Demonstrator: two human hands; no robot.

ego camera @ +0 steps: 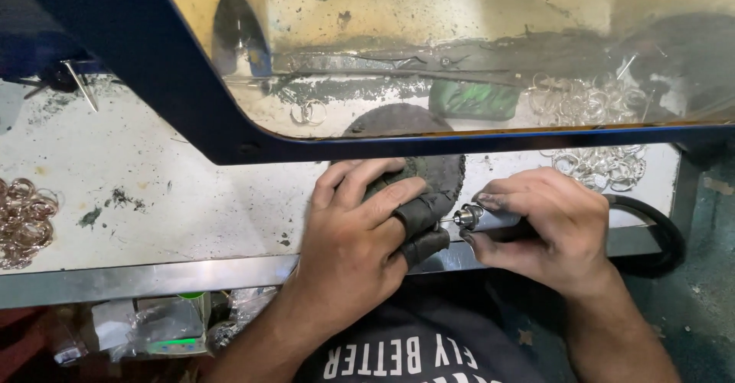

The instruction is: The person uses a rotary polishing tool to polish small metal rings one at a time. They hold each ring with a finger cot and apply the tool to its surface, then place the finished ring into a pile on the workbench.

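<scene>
My left hand rests on a dark round pad at the bench's front edge. Black protective wraps cover two of its fingertips, which pinch something too small to make out. My right hand grips a slim rotary handpiece with a metal chuck. The tool's tip points left and meets the wrapped fingertips. A black hose runs from the tool off to the right.
A dirty clear shield with a blue frame slants over the white bench. Several silver rings lie heaped at the right, coppery rings at the left edge. A green cloth lies behind the shield.
</scene>
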